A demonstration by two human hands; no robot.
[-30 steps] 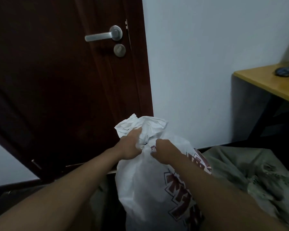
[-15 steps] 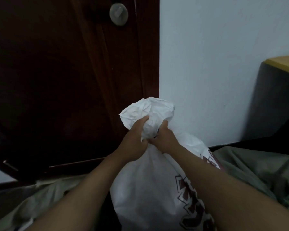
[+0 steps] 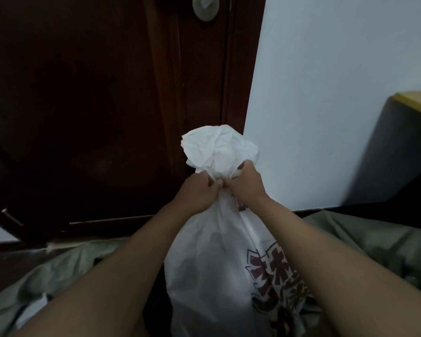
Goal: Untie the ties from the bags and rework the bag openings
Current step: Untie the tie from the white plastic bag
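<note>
Hands (image 3: pixel 199 193) (image 3: pixel 247 188) now meet | bag (image 3: pixel 212 263) neck pinched | door (image 3: pixel 83 105) close behind

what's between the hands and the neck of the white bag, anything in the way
Nothing visible. The left hand and right hand both already grip the gathered neck of the white bag, just under its bunched top. No tie can be made out there.
</note>
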